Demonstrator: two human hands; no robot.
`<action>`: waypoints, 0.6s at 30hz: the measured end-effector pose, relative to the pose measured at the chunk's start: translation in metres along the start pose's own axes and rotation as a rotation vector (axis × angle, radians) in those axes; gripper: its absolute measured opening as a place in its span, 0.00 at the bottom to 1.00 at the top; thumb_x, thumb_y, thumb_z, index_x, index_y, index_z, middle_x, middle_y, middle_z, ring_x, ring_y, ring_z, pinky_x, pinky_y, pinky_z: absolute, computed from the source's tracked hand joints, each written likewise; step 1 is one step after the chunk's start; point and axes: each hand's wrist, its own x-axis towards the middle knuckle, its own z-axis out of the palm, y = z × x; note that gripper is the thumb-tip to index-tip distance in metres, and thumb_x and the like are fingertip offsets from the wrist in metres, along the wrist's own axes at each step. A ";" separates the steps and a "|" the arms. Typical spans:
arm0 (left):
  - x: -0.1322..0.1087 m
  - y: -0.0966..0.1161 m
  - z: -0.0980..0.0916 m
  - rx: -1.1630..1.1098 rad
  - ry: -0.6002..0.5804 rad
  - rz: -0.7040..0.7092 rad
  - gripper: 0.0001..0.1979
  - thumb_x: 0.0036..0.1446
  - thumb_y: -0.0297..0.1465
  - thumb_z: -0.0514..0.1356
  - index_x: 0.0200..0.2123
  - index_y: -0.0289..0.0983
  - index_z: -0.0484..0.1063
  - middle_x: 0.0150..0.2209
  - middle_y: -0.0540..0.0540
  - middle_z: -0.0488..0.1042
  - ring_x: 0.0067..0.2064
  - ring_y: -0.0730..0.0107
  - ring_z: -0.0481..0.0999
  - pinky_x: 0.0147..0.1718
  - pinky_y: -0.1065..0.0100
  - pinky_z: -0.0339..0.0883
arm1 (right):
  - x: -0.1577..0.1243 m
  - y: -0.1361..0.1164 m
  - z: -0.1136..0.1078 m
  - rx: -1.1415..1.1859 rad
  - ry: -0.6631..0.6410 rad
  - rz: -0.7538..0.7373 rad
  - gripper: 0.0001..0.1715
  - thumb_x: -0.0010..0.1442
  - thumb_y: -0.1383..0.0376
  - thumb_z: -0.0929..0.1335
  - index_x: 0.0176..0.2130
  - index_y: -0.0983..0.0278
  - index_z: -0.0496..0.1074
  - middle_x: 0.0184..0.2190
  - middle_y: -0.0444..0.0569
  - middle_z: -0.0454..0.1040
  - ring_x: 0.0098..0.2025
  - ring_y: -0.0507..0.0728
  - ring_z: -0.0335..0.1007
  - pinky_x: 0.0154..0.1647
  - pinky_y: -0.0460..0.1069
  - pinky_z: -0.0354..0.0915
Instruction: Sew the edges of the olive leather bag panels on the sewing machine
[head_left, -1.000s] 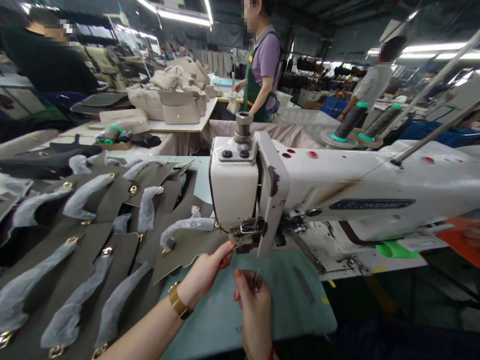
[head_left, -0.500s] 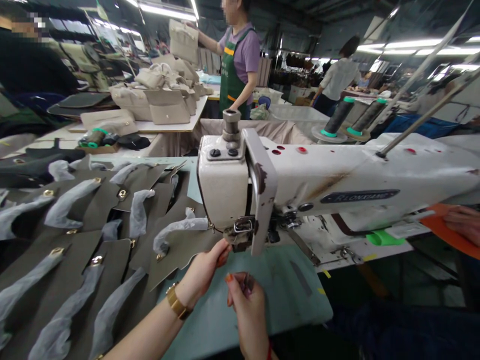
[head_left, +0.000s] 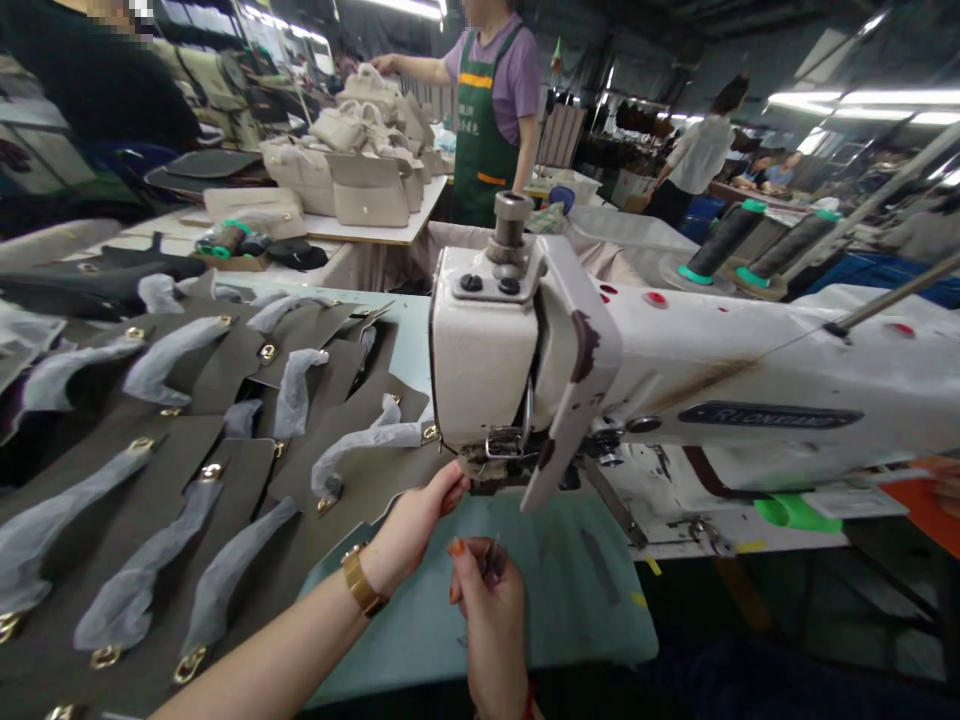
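Observation:
My left hand (head_left: pixel 416 515), with a gold watch (head_left: pixel 361 582) on its wrist, reaches to the needle area of a white sewing machine (head_left: pixel 484 340). Its thumb and fingers are pinched together by the presser foot; what they grip there is hidden. Lower and to the right, my right hand (head_left: pixel 491 600) is closed above the pale green tabletop (head_left: pixel 570 620). A small shiny tip shows between its fingers, too little to name. Close to my left hand lies a dark grey bag panel (head_left: pixel 360 490) with a plastic-wrapped handle (head_left: pixel 367 440).
Several more grey panels (head_left: pixel 169 440) with wrapped handles and gold rings cover the left side. Two dark thread cones (head_left: pixel 724 240) stand behind the machine. A co-worker in a green apron (head_left: pixel 484 130) stands past it, beside piled beige bags (head_left: pixel 371 190). An orange piece (head_left: pixel 926 510) lies far right.
The view has shifted, so the machine sits further right. Across the way, the co-worker has lowered the raised beige bag to the pile. My hands keep nearly the same pose.

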 end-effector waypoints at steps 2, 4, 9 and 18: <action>-0.003 0.003 0.004 -0.032 0.016 -0.022 0.17 0.43 0.45 0.63 0.27 0.36 0.78 0.26 0.48 0.77 0.32 0.68 0.72 0.32 0.71 0.65 | 0.001 -0.001 0.000 0.011 -0.009 -0.004 0.21 0.56 0.53 0.69 0.23 0.67 0.66 0.16 0.39 0.59 0.20 0.46 0.52 0.21 0.42 0.49; -0.007 0.006 0.008 -0.068 0.051 -0.049 0.17 0.42 0.45 0.64 0.26 0.36 0.78 0.23 0.48 0.75 0.31 0.68 0.72 0.31 0.70 0.64 | 0.001 -0.002 -0.001 0.029 -0.025 0.002 0.20 0.56 0.53 0.69 0.25 0.67 0.66 0.16 0.39 0.59 0.20 0.46 0.52 0.21 0.42 0.50; -0.015 0.010 0.015 -0.126 0.122 -0.061 0.15 0.41 0.43 0.64 0.15 0.38 0.71 0.14 0.53 0.66 0.26 0.70 0.68 0.30 0.70 0.62 | 0.001 -0.004 -0.003 0.026 -0.057 0.029 0.21 0.55 0.52 0.69 0.27 0.67 0.68 0.17 0.39 0.58 0.19 0.45 0.48 0.19 0.43 0.44; -0.025 0.000 0.016 -0.031 0.071 0.027 0.21 0.53 0.47 0.56 0.18 0.38 0.66 0.17 0.54 0.62 0.24 0.72 0.59 0.25 0.70 0.54 | 0.012 -0.012 -0.014 0.012 0.003 -0.040 0.24 0.60 0.48 0.64 0.36 0.67 0.72 0.21 0.41 0.62 0.20 0.45 0.49 0.20 0.42 0.47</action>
